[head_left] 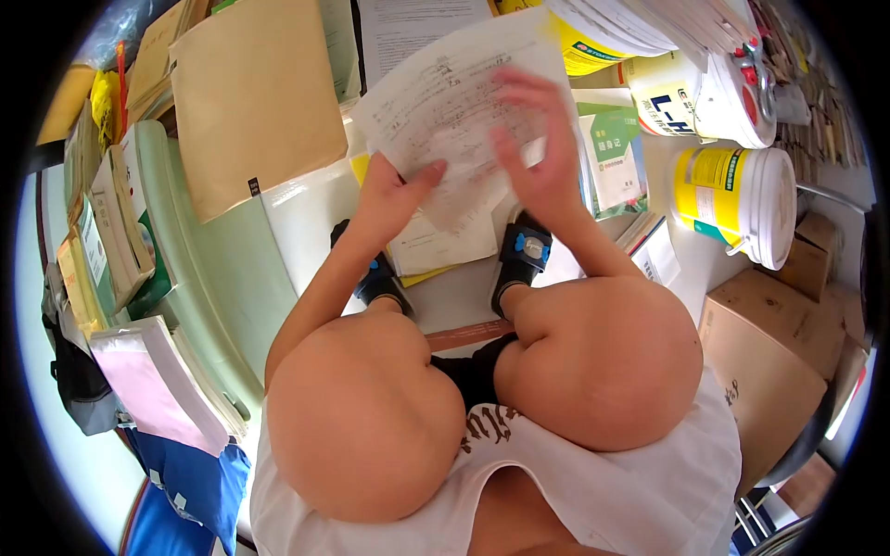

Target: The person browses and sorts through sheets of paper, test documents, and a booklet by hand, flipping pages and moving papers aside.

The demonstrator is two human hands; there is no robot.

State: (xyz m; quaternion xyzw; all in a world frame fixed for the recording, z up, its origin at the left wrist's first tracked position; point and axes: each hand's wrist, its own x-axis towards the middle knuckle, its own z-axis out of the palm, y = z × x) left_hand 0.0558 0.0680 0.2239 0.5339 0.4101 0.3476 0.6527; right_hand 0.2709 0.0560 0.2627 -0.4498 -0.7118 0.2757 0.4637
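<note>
My left hand (397, 196) pinches the lower left edge of a white paper sheet (436, 97) covered in handwriting, its thumb lying on top. The sheet is raised, curved and slightly blurred. At its right side is my right hand (547, 153), smeared by motion, with thumb and fingers apart; whether it touches the paper is unclear. Below the raised sheet, more written papers (450, 243) lie on the floor between my feet, with something yellow under them. A large brown envelope (260, 97) lies to the left of my left hand.
Yellow-and-white buckets (728, 199) stand at the right, near a green-and-white booklet (614, 153) and several books (649, 246). Cardboard boxes (774, 324) sit at the lower right. Stacked books (116, 227) and a pink-covered paper pile (162, 385) line the left. Printed pages (408, 32) lie ahead.
</note>
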